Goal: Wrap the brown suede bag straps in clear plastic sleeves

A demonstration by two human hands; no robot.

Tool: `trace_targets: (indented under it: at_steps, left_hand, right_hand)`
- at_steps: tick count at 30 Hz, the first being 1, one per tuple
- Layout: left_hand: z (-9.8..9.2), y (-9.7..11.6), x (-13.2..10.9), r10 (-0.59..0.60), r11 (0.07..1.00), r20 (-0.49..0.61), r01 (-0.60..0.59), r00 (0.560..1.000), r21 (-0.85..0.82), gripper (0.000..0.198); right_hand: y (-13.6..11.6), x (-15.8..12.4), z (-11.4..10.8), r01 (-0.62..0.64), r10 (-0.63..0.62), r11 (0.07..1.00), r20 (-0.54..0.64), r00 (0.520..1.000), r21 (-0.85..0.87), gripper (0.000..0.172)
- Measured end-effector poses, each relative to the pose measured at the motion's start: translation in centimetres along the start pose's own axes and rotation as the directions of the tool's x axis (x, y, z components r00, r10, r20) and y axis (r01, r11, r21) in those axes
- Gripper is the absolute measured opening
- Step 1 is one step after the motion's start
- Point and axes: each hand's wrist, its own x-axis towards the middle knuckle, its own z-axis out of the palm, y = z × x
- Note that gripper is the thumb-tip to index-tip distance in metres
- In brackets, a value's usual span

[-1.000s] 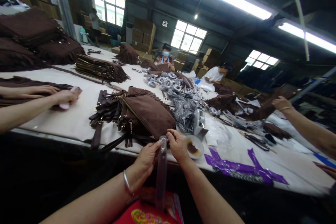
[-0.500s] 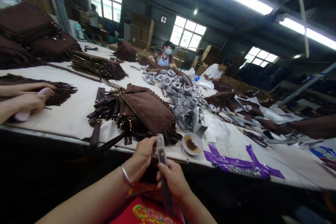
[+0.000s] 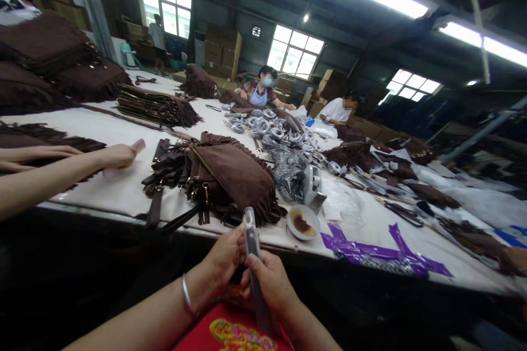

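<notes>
A dark strap (image 3: 256, 279) in clear plastic wrap, with a metal piece at its top end, stands upright in front of my body. Closed around its middle is my right hand (image 3: 269, 279), thumb on top. My left hand (image 3: 228, 252) pinches its upper part from the left side, just below the metal end. Just beyond my hands, a brown fringed bag (image 3: 236, 167) lies on the table with dark straps and gold clips at its left. A white bowl (image 3: 303, 222) with brown stuff in it sits right of the bag.
At the left a co-worker's hand (image 3: 119, 157) holds a pink brush over brown fringe. Wrapped rings (image 3: 263, 123), a patterned cloth (image 3: 288, 173) and purple tape (image 3: 374, 249) lie on the white table (image 3: 107, 192). More people sit or stand behind.
My left hand has moved slightly down along the strap. The co-worker's hand with the pink brush has moved right, off the fringe. The masked person across the table has stretched out an arm.
</notes>
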Motion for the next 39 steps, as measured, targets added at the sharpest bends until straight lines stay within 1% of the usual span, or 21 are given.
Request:
trace_targets:
  at_steps: [2, 4, 5, 6, 9, 10, 11, 13, 16, 18, 20, 22, 25, 27, 29, 33, 36, 39]
  left_hand:
    - [-0.2, -0.7, -0.6, 0.041, 0.995, 0.015, -0.042, 0.999, 0.086, 0.034]
    - [-0.3, -0.9, -0.8, 0.111, 0.982, -0.004, -0.109, 0.994, 0.152, 0.031]
    - [-0.2, -0.9, -0.7, 0.138, 0.977, -0.012, -0.134, 0.99, 0.166, 0.03]
    - [-0.1, -0.8, -0.7, 0.155, 0.975, -0.018, -0.15, 0.988, 0.167, 0.029]
    - [0.2, -0.7, -0.4, 0.159, 0.975, -0.034, -0.152, 0.987, 0.163, 0.029]
    - [0.2, -0.8, -0.3, 0.147, 0.976, -0.04, -0.138, 0.988, 0.167, 0.03]
    - [0.2, -1.0, -0.2, 0.134, 0.977, -0.045, -0.124, 0.99, 0.175, 0.03]
    - [0.1, -1.4, -0.1, 0.12, 0.976, -0.045, -0.11, 0.992, 0.191, 0.031]
    - [-0.2, -1.7, 0.1, 0.106, 0.972, -0.062, -0.09, 0.992, 0.219, 0.033]
    - [-0.4, -1.6, 0.0, 0.077, 0.972, -0.069, -0.06, 0.995, 0.228, 0.034]
    - [-0.5, -1.3, -0.2, 0.04, 0.975, -0.056, -0.027, 0.998, 0.221, 0.035]
    - [-0.4, -1.2, -0.5, 0.013, 0.978, -0.024, -0.008, 1.0, 0.207, 0.038]
    - [-0.2, -1.1, -0.9, 0.003, 0.984, 0.011, -0.005, 1.0, 0.179, 0.041]
    - [-0.2, -1.0, -1.1, -0.001, 0.988, 0.011, -0.001, 1.0, 0.154, 0.04]
    - [-0.3, -0.8, -1.2, -0.005, 0.989, 0.004, 0.005, 1.0, 0.149, 0.039]
    - [-0.9, 0.6, -1.3, -0.015, 0.972, 0.029, 0.008, 0.999, 0.233, 0.035]
    - [-1.4, 1.9, -1.6, -0.046, 0.955, 0.054, 0.028, 0.997, 0.295, 0.034]
    - [-1.8, 2.9, -2.0, -0.083, 0.95, 0.071, 0.058, 0.994, 0.307, 0.038]
  right_hand:
    - [-0.3, 0.2, -0.4, 0.078, -0.077, 0.979, 0.011, 0.997, -0.189, 0.05]
    - [-1.1, 0.8, -1.2, 0.175, -0.191, 0.912, -0.008, 0.982, -0.372, 0.054]
    - [-1.7, 1.3, -1.7, 0.212, -0.248, 0.877, -0.029, 0.968, -0.431, 0.056]
    - [-2.4, 1.8, -2.1, 0.239, -0.299, 0.851, -0.057, 0.953, -0.468, 0.054]
    - [-4.5, 3.9, -2.8, 0.314, -0.439, 0.786, -0.124, 0.89, -0.533, 0.038]
    - [-5.0, 4.6, -2.8, 0.339, -0.479, 0.761, -0.126, 0.869, -0.553, 0.037]
    - [-5.4, 5.4, -2.7, 0.353, -0.498, 0.747, -0.122, 0.859, -0.563, 0.039]
    - [-5.8, 6.9, -2.2, 0.341, -0.471, 0.769, -0.119, 0.874, -0.542, 0.042]
    - [-5.7, 8.8, -1.6, 0.294, -0.407, 0.831, -0.156, 0.9, -0.472, 0.03]
    - [-5.6, 9.5, -1.6, 0.288, -0.398, 0.852, -0.182, 0.899, -0.438, 0.023]
    - [-5.6, 9.9, -1.7, 0.293, -0.404, 0.855, -0.196, 0.894, -0.427, 0.023]
    - [-5.8, 10.0, -1.8, 0.306, -0.431, 0.839, -0.204, 0.879, -0.451, 0.025]
    - [-6.1, 10.1, -1.9, 0.334, -0.518, 0.762, -0.213, 0.828, -0.554, 0.03]
    - [-6.1, 10.2, -2.0, 0.337, -0.562, 0.712, -0.213, 0.799, -0.616, 0.033]
    - [-6.0, 10.4, -2.0, 0.331, -0.571, 0.7, -0.216, 0.792, -0.633, 0.034]
    - [-5.6, 10.6, -2.2, 0.316, -0.526, 0.749, -0.232, 0.818, -0.582, 0.035]
    - [-5.4, 10.6, -2.0, 0.298, -0.46, 0.81, -0.232, 0.857, -0.505, 0.033]
    - [-5.4, 10.6, -1.6, 0.285, -0.397, 0.856, -0.194, 0.897, -0.43, 0.032]
